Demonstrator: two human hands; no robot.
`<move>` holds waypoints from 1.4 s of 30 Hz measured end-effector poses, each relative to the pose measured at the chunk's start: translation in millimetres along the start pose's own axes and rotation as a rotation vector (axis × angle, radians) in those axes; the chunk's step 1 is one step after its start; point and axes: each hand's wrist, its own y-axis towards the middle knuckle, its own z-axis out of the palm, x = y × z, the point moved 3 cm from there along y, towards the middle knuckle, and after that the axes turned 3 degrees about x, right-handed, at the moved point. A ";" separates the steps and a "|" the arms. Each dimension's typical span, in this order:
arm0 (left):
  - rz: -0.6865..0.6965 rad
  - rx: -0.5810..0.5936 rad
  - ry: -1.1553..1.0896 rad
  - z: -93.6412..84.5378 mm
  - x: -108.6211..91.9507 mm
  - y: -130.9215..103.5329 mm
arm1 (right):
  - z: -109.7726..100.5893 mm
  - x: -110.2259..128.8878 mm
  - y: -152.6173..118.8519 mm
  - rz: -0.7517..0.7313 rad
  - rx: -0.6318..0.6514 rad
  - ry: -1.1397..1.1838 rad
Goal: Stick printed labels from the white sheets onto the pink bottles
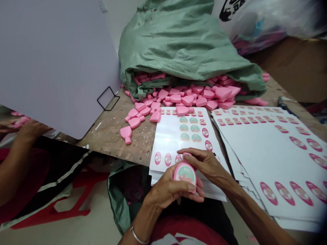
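Observation:
My left hand (166, 190) holds a small pink plastic bottle (193, 169), its thumb across the front and its fingers behind. A green and pink oval sticker (185, 173) covers the flat face of the bottle. The fingers of my right hand (206, 165) are closed about the bottle's neck at the top. Beneath both hands lies a sticker sheet (166, 132) with green half-round stickers and pink oval ones, much of its middle bare white. Several more pink bottles (134, 122) lie loose just beyond the sheet, and one (182, 111) rests on its far edge.
A green woven sack (178, 44) spills pink bottles at the back. More sticker sheets (255, 153) are stacked at right. A pale upright board (56, 61) with a black wire stand (108, 98) stands at left; beyond it shows another person's hand (32, 131). Another green sack (117, 204) hangs below the table edge.

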 end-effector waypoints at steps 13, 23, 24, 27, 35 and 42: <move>-0.026 0.067 0.036 4.1 4.7 0.6 | 13.4 -6.9 -0.9 0.030 0.018 0.017; 0.079 0.109 -0.004 -4.2 3.7 1.8 | -18.7 -1.2 -10.3 -0.002 -0.177 0.008; 0.083 0.114 0.003 -4.5 3.6 2.2 | -21.3 -2.2 -13.0 -0.016 -0.201 0.001; 0.097 0.124 0.012 -5.7 3.7 3.5 | -24.5 -5.1 -20.2 -0.054 -0.237 -0.064; 0.114 0.079 -0.004 -5.6 1.2 3.9 | -17.6 -4.1 -33.0 -0.122 -0.282 -0.242; 0.088 0.045 0.087 -1.8 -0.6 -1.3 | -26.1 -2.0 -34.9 -0.161 -0.334 -0.366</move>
